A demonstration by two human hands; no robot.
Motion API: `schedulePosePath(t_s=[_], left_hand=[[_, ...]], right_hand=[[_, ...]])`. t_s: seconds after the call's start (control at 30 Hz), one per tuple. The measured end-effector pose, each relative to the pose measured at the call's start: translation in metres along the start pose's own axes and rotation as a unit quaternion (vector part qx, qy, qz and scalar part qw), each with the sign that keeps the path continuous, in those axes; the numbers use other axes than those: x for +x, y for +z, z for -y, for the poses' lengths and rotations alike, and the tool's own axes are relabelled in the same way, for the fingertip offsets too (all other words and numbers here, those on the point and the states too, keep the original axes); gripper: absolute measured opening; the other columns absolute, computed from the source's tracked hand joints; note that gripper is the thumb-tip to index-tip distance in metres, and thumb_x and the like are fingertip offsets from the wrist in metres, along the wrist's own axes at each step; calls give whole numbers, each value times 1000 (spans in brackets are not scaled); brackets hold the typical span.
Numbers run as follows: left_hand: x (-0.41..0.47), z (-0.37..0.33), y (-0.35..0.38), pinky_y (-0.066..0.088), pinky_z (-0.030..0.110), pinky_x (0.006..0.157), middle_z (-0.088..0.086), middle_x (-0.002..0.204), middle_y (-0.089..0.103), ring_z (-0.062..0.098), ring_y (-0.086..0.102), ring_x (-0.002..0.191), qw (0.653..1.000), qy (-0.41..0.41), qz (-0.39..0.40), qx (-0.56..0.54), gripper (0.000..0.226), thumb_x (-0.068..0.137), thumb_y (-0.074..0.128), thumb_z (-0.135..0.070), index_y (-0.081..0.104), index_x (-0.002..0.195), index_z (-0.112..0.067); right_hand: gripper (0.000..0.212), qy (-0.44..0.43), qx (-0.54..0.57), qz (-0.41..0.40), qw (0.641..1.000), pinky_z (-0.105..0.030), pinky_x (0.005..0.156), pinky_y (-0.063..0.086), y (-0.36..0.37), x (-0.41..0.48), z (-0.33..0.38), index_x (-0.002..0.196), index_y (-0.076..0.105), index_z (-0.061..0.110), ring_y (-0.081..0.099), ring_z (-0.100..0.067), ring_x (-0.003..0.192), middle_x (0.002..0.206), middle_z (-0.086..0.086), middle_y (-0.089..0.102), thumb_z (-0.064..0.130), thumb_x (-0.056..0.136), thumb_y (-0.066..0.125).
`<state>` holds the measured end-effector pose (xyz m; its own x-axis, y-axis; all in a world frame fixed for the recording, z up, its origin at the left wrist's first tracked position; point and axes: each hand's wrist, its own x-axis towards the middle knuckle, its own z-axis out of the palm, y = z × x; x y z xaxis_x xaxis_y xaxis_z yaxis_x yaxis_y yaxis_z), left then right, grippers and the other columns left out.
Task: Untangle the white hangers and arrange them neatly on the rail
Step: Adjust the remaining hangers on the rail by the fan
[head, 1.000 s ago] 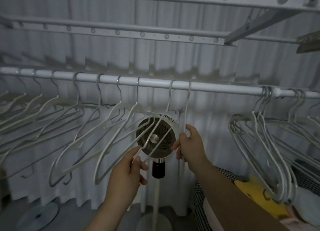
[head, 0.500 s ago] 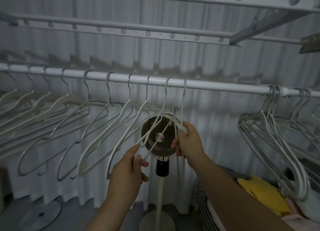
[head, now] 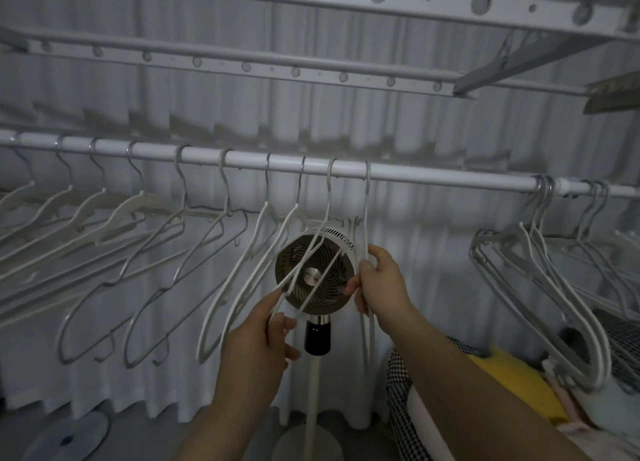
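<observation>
Head view. A white rail (head: pixel 433 180) runs level across the frame in front of a pleated curtain (head: pixel 433 142). From its left end to the middle, white hangers (head: pixel 131 206) hang singly at roughly even spacing, thin-armed with grey metal hooks, their bodies slanting down to the left. The left hand (head: pixel 256 353) has its grip pinching the lower arm of the second-last hanger (head: pixel 328 197). The right hand (head: pixel 381 284) has its grip curled round the wires of the last hanger (head: pixel 367 201), which hangs almost edge-on. Behind both hands stands a pedestal fan (head: pixel 315 273). Well apart at the right, a tangled bunch (head: pixel 561 287) of hangers crowds together on the rail, hooks touching.
</observation>
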<state>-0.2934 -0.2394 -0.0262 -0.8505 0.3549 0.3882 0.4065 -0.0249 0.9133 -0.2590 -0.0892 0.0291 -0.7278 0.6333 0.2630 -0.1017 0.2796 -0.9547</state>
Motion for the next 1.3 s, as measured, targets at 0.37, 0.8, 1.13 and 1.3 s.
schedulePosePath(t_s=[0.37,0.8,1.13,1.3], left_hand=[[2,-6,16,42,12,41,-10,81,56,15,57,55,999,7,38,-10,37,95,34,-5,44,125,-25],[5,-2,23,49,30,57,-14,82,60,17,62,58,999,14,45,18,36,94,37,-9,40,103,-43],[2,-6,12,47,34,84,-4,103,62,14,60,87,992,38,-23,115,37,88,54,-18,51,124,-23],[3,-18,-1,34,28,96,8,128,56,24,50,118,971,118,-73,197,43,82,55,-31,58,120,-10]], right_hand=[[40,10,-19,-25,999,-9,28,27,-24,4,-4,140,27,12,33,-3,19,56,-9,51,10,100,25],[41,10,-29,-36,999,-11,28,30,-28,6,-7,140,27,11,35,-4,20,56,-8,52,8,99,26],[38,0,-69,-7,998,-13,29,32,-21,7,-7,135,33,16,42,-5,25,59,-6,57,22,98,38],[41,-38,-114,-39,992,-22,48,39,-29,7,-4,130,43,16,54,-13,56,75,-1,61,36,94,43]])
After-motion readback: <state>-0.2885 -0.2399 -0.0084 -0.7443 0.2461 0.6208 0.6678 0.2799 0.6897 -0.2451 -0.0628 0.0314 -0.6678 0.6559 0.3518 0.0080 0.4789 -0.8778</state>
